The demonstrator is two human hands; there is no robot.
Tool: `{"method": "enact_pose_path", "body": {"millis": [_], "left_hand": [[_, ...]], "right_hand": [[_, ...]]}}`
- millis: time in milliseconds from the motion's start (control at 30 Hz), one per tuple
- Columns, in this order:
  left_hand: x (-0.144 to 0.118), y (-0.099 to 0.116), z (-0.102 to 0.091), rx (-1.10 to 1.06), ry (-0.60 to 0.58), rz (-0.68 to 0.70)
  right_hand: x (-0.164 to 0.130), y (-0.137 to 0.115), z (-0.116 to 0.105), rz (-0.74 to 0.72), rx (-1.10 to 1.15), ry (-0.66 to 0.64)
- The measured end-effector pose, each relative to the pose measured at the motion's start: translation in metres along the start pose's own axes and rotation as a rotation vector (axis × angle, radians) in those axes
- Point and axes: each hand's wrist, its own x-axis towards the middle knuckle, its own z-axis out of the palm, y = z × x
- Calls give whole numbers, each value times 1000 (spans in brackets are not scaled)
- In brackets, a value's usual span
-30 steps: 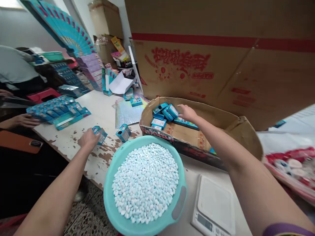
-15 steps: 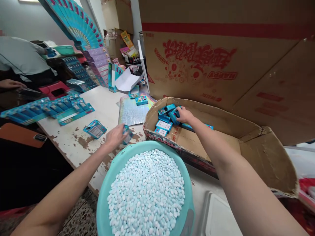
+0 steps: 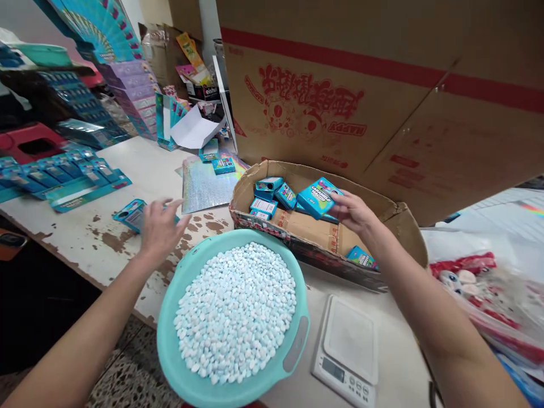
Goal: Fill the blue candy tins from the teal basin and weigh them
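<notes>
My right hand [image 3: 355, 211] pinches a blue candy box [image 3: 318, 197] by its right edge, above the low cardboard tray [image 3: 306, 233]. Several similar small blue boxes lie in the tray, most of them at its left end. My left hand [image 3: 160, 231], slightly blurred, has its fingers apart over the worn white table. Just left of it lies another blue box [image 3: 131, 215], and part of a box shows behind its fingers. Between my forearms stands a turquoise basin [image 3: 168, 340] filled with pale blue and white candies.
A kitchen scale [image 3: 351, 340] sits right of the basin. Behind the tray rises a large carton [image 3: 314, 113]. A shiny silver sheet [image 3: 208, 184] lies on the table, and a display row of blue boxes [image 3: 63, 170] stands at left. Plastic bags [image 3: 480, 289] lie at right.
My right hand has lifted a blue box out of the pile in the tray. My left hand has let go of a box on the table and opened. The view has turned right.
</notes>
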Motion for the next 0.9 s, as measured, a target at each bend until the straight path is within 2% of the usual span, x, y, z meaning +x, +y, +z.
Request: {"method": "enact_pose_path", "body": {"millis": [67,167,233,300,400,467,533,600,633,700,767,833,900], "left_hand": [[-9,38,-15,-206,0,133],[-28,102,-42,-542,-181,269],[-42,138,-57,-779,-370,259],[-56,165,-67,-998,-547,143],[-78,184,-68,-1104,-765,28],[-93,187,-63,-1066,-880,35],[-109,185,-59,-1072,-941,39],[-125,184,-59,-1132,-942,2],[-134,185,-60,-1147,-906,-30],[-153,192,-64,-1087,-752,-93],[-173,205,-70,-975,-546,-90],[-189,216,-76,-940,-439,58],[-194,218,-79,-999,-483,305]], "right_hand": [[-38,6,1,138,319,2],[-90,21,14,221,460,3],[-121,33,27,156,440,-9],[-150,45,40,1,346,22],[-187,62,55,-186,168,83],[-207,72,61,-236,102,84],[-224,82,65,-266,74,79],[-239,91,70,-302,37,113],[-246,95,73,-330,2,163],[-259,104,83,-392,-86,264],[-270,111,94,-415,-121,280],[-276,115,102,-361,-56,257],[-278,115,101,-289,78,312]]}}
